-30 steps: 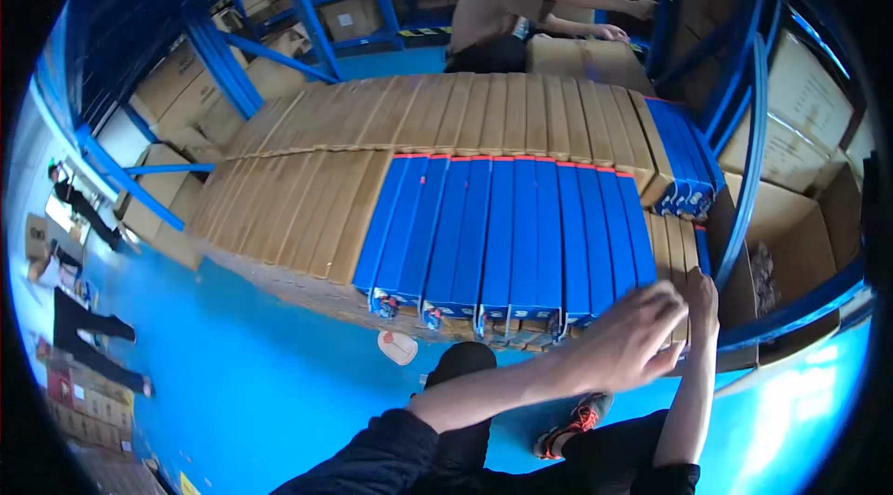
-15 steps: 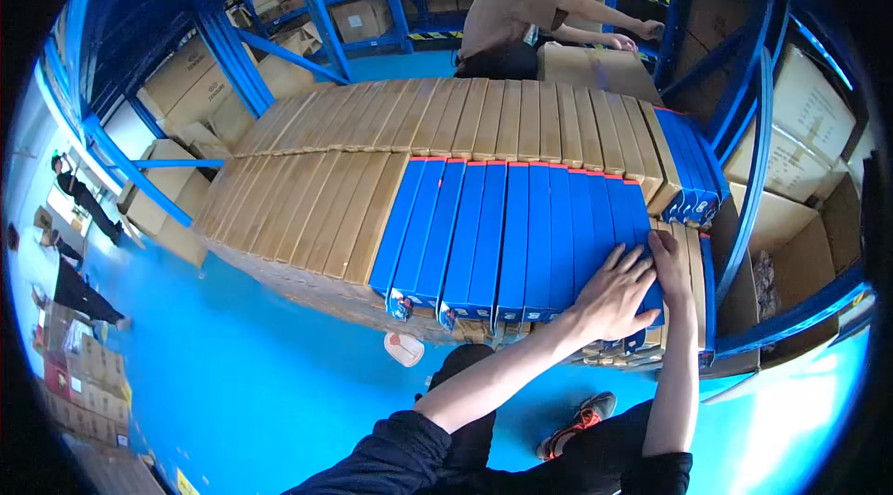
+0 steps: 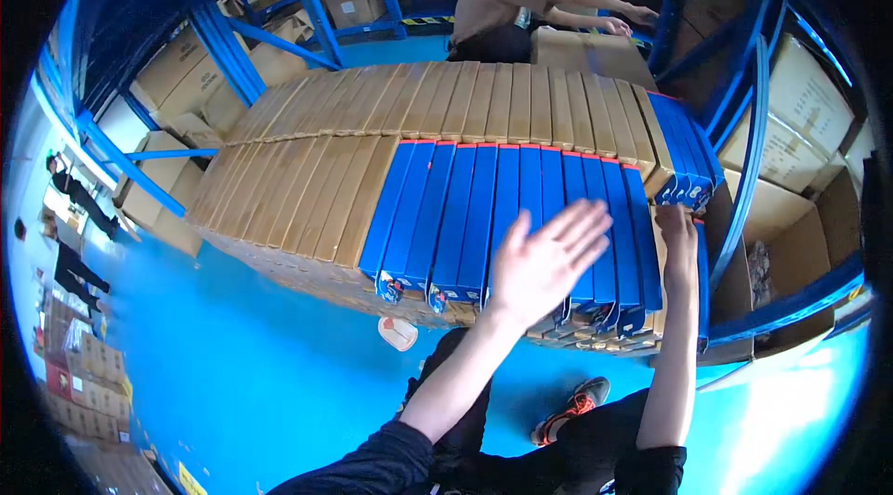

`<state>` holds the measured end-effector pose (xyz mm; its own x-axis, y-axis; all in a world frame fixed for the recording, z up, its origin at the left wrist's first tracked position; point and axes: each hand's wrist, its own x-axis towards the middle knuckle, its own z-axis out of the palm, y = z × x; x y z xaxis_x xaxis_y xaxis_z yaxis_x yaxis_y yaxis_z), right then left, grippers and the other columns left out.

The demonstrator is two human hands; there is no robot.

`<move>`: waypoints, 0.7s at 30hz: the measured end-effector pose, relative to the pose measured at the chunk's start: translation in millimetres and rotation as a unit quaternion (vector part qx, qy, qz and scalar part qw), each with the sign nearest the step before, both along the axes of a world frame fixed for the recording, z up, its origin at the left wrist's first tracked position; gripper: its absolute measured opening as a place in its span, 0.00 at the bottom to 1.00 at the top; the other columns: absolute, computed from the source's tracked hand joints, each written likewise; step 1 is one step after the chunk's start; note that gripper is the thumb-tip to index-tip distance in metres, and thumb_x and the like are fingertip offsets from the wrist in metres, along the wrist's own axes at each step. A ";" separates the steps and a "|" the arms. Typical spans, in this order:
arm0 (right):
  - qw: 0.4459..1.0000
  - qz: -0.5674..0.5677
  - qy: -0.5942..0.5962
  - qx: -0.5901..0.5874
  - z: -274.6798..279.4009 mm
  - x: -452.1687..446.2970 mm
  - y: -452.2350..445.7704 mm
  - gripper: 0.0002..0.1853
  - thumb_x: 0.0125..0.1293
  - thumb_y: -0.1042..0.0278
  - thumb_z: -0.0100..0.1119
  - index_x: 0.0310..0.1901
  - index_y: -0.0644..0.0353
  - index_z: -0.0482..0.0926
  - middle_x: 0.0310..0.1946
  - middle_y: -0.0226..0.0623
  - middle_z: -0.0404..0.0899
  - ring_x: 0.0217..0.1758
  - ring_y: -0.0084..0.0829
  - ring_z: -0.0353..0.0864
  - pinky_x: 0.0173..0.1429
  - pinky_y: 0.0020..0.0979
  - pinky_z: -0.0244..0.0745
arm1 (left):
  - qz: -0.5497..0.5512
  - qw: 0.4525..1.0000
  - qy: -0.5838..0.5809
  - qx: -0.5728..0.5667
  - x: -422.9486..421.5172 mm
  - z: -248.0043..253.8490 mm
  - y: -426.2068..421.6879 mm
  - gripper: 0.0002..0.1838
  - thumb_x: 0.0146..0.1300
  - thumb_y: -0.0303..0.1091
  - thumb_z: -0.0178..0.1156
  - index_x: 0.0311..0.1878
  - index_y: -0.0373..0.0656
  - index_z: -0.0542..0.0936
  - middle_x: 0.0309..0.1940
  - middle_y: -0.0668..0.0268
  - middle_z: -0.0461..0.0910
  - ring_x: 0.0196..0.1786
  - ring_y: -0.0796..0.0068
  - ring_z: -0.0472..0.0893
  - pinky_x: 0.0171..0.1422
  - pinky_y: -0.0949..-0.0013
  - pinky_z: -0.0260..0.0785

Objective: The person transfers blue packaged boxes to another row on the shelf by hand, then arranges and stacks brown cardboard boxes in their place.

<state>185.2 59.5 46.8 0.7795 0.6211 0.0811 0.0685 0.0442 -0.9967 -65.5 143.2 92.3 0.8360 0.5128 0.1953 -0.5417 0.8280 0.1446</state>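
Over the row of upright blue boxes, my left hand is spread flat with its fingers apart, holding nothing. My right hand rests at the right end of that row, by the thin brown boxes; its fingers are close together and their tips are partly hidden. Brown boxes stand upright to the left of the blue ones. Behind them runs a second row of brown boxes, ending in a few blue boxes at the right.
A co-worker leans over a carton beyond the rows. Blue rack posts and an open carton are at the right. A white and brown item lies on the blue floor. More people are at the far left.
My left hand has moved left from beside my right hand and now hovers over the blue boxes. My right hand has moved from the front to the top of the row's right end.
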 end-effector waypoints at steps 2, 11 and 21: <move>0.998 0.009 -0.043 0.037 7.5 2.2 -5.5 0.24 0.74 0.48 0.47 0.54 0.62 0.79 0.53 0.42 0.80 0.59 0.31 0.76 0.63 0.30 0.66 | 0.034 0.999 -0.021 -0.010 -22.0 1.5 4.7 0.39 0.74 0.58 0.37 0.74 0.33 0.58 0.78 0.52 0.51 0.80 0.56 0.48 0.83 0.51 0.37; 0.776 0.219 -0.578 0.126 89.7 -190.4 -9.2 0.20 0.65 0.66 0.49 0.55 0.66 0.78 0.52 0.56 0.79 0.62 0.51 0.75 0.71 0.54 0.61 | 0.006 0.998 -0.043 -0.051 -9.0 -40.8 -20.0 0.38 0.75 0.56 0.37 0.75 0.34 0.55 0.76 0.52 0.55 0.79 0.58 0.52 0.82 0.55 0.43; 0.964 0.176 0.163 0.111 63.9 -190.6 -14.0 0.30 0.77 0.50 0.36 0.69 0.66 0.65 0.72 0.57 0.61 0.75 0.43 0.62 0.76 0.41 0.55 | 0.504 0.480 0.411 0.588 17.6 -3.2 -27.4 0.27 0.80 0.46 0.32 0.67 0.35 0.68 0.72 0.53 0.64 0.77 0.58 0.57 0.81 0.59 0.42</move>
<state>-5.4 45.5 110.6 0.5297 0.8477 0.0296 -0.3052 0.2230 -0.9258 -47.9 115.7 89.1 0.3211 0.6769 0.6623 0.0588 -0.7123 0.6994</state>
